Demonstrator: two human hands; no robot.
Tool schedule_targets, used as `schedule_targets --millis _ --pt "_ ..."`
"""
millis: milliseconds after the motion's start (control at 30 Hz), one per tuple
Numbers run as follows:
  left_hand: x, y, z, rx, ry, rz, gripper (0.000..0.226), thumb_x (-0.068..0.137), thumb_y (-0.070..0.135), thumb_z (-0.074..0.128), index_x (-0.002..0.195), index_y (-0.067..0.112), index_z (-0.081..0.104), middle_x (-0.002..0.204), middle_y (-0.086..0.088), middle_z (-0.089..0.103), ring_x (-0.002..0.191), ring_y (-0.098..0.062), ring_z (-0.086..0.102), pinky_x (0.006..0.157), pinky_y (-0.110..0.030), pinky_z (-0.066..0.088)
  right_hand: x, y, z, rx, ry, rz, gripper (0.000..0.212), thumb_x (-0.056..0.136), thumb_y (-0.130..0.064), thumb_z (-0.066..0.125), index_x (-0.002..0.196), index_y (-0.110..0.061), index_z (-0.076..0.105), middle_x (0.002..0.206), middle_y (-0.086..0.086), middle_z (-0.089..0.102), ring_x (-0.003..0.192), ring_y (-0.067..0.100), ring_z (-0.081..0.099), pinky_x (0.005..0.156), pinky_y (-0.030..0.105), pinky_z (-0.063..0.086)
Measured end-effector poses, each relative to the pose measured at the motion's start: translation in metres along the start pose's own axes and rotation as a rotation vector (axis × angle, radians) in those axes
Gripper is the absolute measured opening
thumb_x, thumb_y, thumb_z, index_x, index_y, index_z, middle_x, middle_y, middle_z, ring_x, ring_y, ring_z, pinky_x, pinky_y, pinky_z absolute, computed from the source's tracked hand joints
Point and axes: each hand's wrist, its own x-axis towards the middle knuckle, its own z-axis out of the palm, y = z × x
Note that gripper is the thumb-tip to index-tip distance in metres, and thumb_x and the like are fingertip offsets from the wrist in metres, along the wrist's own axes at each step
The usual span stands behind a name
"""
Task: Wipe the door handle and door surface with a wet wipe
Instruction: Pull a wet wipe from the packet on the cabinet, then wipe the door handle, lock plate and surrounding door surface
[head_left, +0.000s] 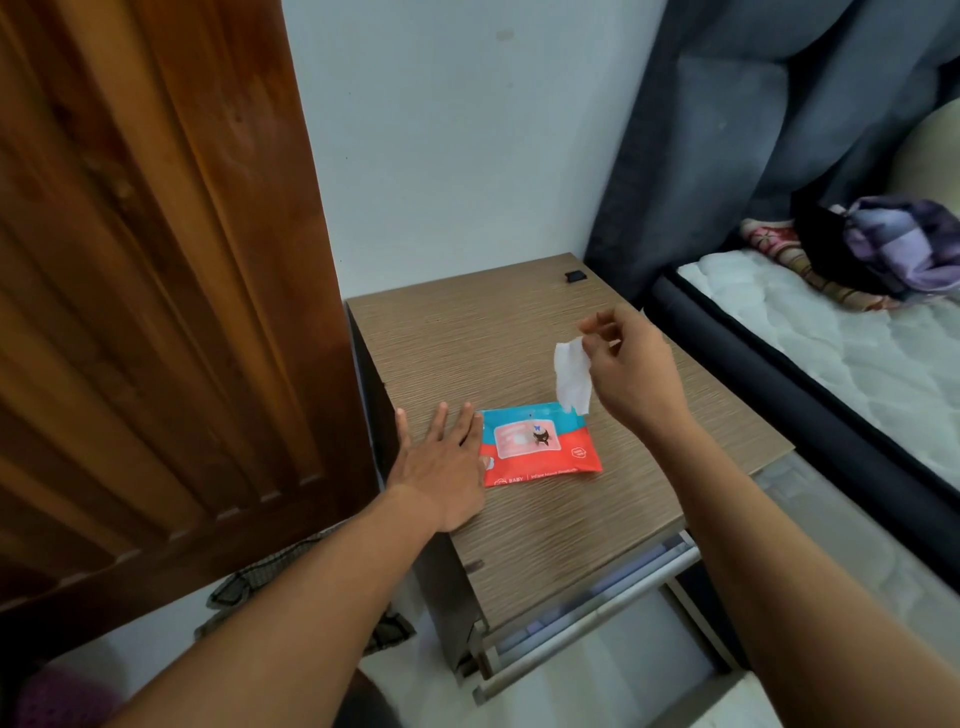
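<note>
Currently the right hand (631, 371) fingers (597, 332) pinch a light, limp wipe (571, 379) by its top corner; left hand (441, 462) fingers splay flat beside the pack (540, 449).

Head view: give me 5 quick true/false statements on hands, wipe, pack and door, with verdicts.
1. The right hand pinches a white wet wipe above the cabinet top. True.
2. The left hand grips the door handle. False: it lies flat and open on the cabinet top, against the left edge of the wipe pack; no handle is in view.
3. The wipe pack is red and blue and lies flat on the cabinet. True.
4. The wipe is pressed against the wooden door. False: it hangs over the cabinet, well right of the door.
5. The mattress is left of the cabinet. False: it is on the right.
</note>
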Motion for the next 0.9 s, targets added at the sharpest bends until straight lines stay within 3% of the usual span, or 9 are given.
schedule_targets --millis 100,300,700,800,900 --pt "-0.001 0.0 0.0 -0.009 0.001 0.004 0.07 0.103 0.049 0.024 0.157 0.021 -0.012 0.166 0.001 -0.015 0.151 -0.027 -0.017 0.113 -0.068 -0.016 -0.01 0.009 0.009 -0.28 -0.083 -0.142 0.019 0.091 -0.011 0.049 0.096 -0.018 0.066 0.093 -0.003 0.065 0.082 0.015 0.058 0.064 0.029 0.047" --pt "-0.002 0.002 -0.001 0.002 0.018 0.014 0.068 0.104 0.047 0.022 0.157 0.019 -0.011 0.166 0.0 -0.014 0.151 -0.027 -0.017 0.112 -0.067 -0.016 -0.035 0.029 0.049 -0.465 -0.365 -0.106 0.018 0.079 -0.026 0.058 0.089 -0.015 0.067 0.098 0.009 0.066 0.093 0.028 0.06 0.077 0.037 0.049" --pt "-0.006 -0.002 -0.003 -0.036 0.045 0.036 0.067 0.105 0.048 0.022 0.158 0.018 -0.004 0.167 -0.002 -0.008 0.152 -0.026 -0.012 0.113 -0.067 -0.016 -0.036 0.021 0.071 -0.54 -0.35 -0.089 0.031 0.077 -0.04 0.066 0.09 -0.012 0.066 0.093 0.005 0.063 0.081 0.024 0.061 0.062 0.033 0.047" --pt "-0.006 -0.005 -0.002 -0.008 0.088 0.046 0.066 0.104 0.051 0.025 0.158 0.019 0.006 0.167 -0.003 -0.004 0.152 -0.026 -0.012 0.114 -0.066 -0.013 -0.038 0.019 0.071 -0.513 -0.366 -0.057 0.026 0.081 -0.035 0.063 0.091 -0.011 0.067 0.095 0.006 0.062 0.085 0.025 0.061 0.063 0.031 0.041" --pt "-0.006 -0.006 -0.006 0.006 0.147 0.054 0.063 0.101 0.052 0.037 0.154 0.021 0.025 0.164 -0.006 0.015 0.153 -0.028 0.001 0.116 -0.066 -0.006 -0.036 0.017 0.064 -0.424 -0.391 0.007 0.025 0.076 -0.025 0.055 0.093 -0.013 0.069 0.1 0.01 0.067 0.094 0.03 0.062 0.074 0.033 0.049"
